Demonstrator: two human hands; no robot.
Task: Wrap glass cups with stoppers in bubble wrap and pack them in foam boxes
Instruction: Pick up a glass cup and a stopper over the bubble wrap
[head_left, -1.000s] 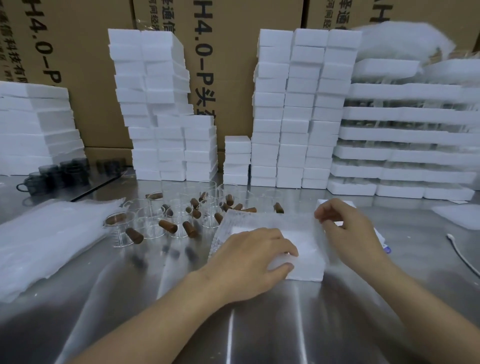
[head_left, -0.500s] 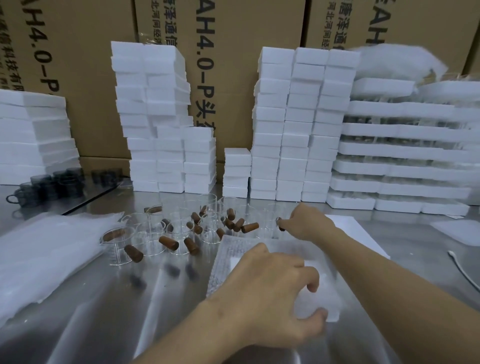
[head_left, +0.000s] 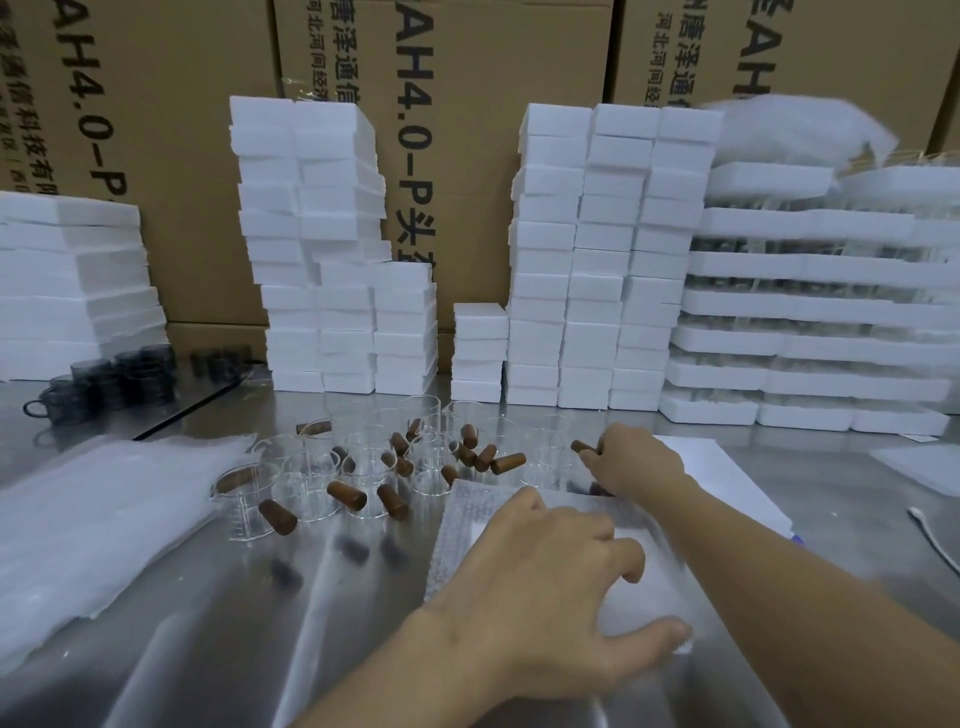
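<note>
Left hand (head_left: 545, 587) sits low in the middle of the frame, fingers bent down onto a white foam box (head_left: 644, 597) and thumb stretched to its near right corner, so it holds the box from above. The box lies on a sheet of bubble wrap (head_left: 460, 530) spread on the shiny metal table (head_left: 208, 649).

At the far left a loose pile of wrap (head_left: 88, 530) lies on the table. Above it, in the upper left, a stack of foam slabs (head_left: 72, 291) stands against the cardboard boxes (head_left: 171, 156), with a few dark cups (head_left: 119, 374) just in front. Next come a tall stack of foam boxes (head_left: 322, 249), a short stack (head_left: 478, 353) and a second tall stack (head_left: 608, 260).

In front of these stacks, middle of the frame, stand the glass cups (head_left: 306, 483), crowded together, their brown stoppers (head_left: 347, 494) pointing every way. The cluster reaches from beside the pile of wrap to the far edge of the sheet.

Right hand (head_left: 639, 467) is stretched out to the right end of that cluster. Its fingers are curled and pinch one stopper (head_left: 581, 446), which sticks out to the left of the fingertips; the clear cup it belongs to is hard to make out.

Under and beyond the right forearm lies a white sheet of paper (head_left: 727, 478). Behind it, at the right, layered foam trays (head_left: 810, 312) are piled high, and a white cable (head_left: 930, 535) lies near the right edge.
</note>
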